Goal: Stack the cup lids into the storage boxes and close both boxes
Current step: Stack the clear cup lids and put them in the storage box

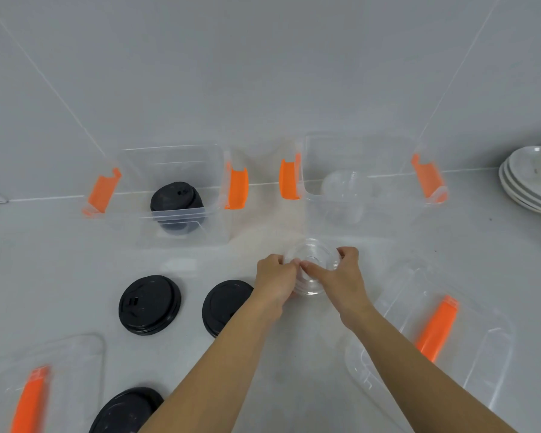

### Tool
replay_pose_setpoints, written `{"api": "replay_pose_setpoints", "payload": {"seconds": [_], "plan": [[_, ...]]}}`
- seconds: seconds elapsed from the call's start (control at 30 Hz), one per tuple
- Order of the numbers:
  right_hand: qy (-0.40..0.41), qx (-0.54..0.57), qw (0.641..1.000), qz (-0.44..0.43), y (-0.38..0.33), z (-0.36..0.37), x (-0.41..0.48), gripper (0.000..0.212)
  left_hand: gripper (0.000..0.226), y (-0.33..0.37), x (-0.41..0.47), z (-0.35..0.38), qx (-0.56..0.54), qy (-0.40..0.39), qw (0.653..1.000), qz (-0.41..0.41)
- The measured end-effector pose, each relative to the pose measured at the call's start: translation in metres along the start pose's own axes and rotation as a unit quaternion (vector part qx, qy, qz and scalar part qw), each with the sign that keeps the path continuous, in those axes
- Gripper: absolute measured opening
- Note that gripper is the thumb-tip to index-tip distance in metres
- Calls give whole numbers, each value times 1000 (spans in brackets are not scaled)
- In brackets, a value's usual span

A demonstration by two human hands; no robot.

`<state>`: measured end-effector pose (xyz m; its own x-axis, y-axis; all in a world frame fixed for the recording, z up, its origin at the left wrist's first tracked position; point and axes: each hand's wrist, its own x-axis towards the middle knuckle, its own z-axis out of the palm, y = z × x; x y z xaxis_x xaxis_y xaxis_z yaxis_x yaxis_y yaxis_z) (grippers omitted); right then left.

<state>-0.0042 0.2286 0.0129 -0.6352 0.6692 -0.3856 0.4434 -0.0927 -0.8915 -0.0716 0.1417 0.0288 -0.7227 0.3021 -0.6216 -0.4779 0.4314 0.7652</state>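
Cup lids are taken here from the near edge of the bench outward. One black lid (125, 410) is cut off by that near edge. It is flanked by the left box cover (72, 354) at the near left corner and the right box cover (481, 314) toward the near right, each with an orange handle. Further in, a second black lid (149, 304) and a third black lid (224, 303) lie flat side by side, left of the forearms.

At mid-bench a short stack of clear lids (310, 278) is held between both hands. Its left rim is pinched by the left hand (274, 278). Its right rim is gripped by the curled fingers of the right hand (342, 276). Whether the stack rests on the bench cannot be told. Being round, it has no long axis to line up.

Toward the far edge, the right storage box (391, 210) stands uncovered just ahead and slightly right of the stack, with a clear lid (341, 187) already inside. It is judged the destination, and the right hand is the nearer one. The left storage box (214, 228), holding stacked black lids (177, 200), stands well apart to the far left.
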Motion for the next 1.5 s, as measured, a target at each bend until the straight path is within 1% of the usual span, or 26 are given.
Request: {"api": "replay_pose_setpoints", "payload": {"seconds": [0.07,0.13,0.23,0.4,0.5,0.6,0.77,0.9,1.03,1.17,1.3,1.4,1.5], "plan": [[4,32,999,1,1,0,-3,69,18,1,-5,-2,8,-3,1000,-4],[4,65,998,4,0,-1,-7,67,8,4,-11,-4,-1,-14,1000,-12],[2,84,996,-7,-5,-4,-11,66,10,10,-21,-9,-26,-25,999,-7],[-14,121,991,-57,-30,-12,-24,56,21,22,-38,-16,-69,-40,995,52],[-17,133,987,-90,-47,-20,-33,53,19,33,-49,-20,-74,-49,991,104],[-15,145,982,-124,-63,-29,-39,53,25,46,-58,-21,-84,-48,985,145],[-15,159,973,-168,-93,-43,-40,54,26,73,-67,-18,-107,-56,971,204],[-5,159,968,-194,-121,-55,-30,53,26,104,-67,-14,-106,-64,963,239],[22,149,965,-215,-146,-65,-13,53,32,140,-60,-7,-84,-68,959,262],[34,128,971,-200,-165,-77,11,57,39,169,-44,4,-66,-72,961,259],[37,93,982,-163,-167,-84,36,54,42,180,-22,21,-23,-65,968,240],[33,55,990,-123,-159,-85,56,56,35,181,-6,32,4,-67,976,206],[16,16,996,-81,-148,-85,75,67,24,178,10,41,32,-66,984,164]]}}
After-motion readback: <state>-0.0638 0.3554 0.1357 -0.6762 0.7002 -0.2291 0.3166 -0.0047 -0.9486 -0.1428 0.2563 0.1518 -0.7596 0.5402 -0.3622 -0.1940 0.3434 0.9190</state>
